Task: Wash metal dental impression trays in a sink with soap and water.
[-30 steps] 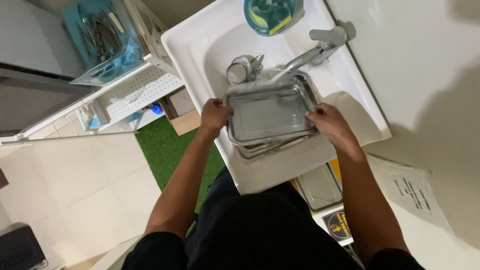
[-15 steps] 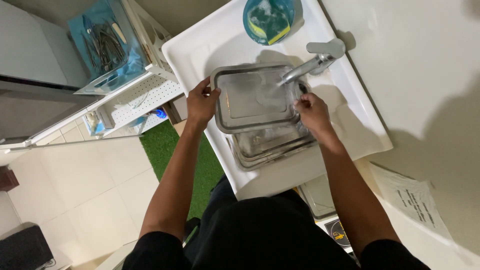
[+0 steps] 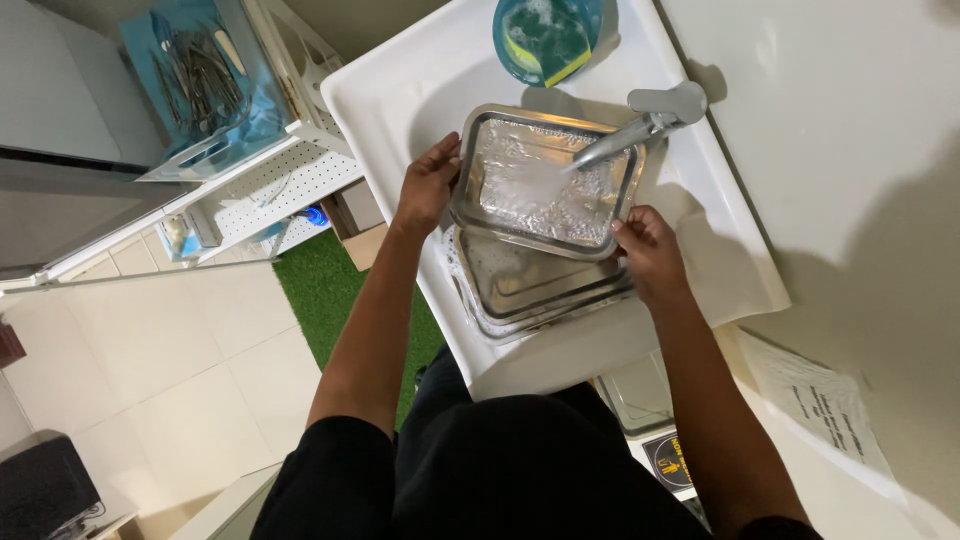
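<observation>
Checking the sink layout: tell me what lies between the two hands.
Head view: the steel tray, water running in, spans between left hand and right hand.

The tray is polished metal, its floor glittering under running water. The trays stacked below it are the same bright steel, wet and reflective. The tap is brushed metal with a dull sheen. The sink is smooth, glossy white. The bowl looks like teal plastic, holding a soft yellow sponge. The mat is rough green turf.
</observation>
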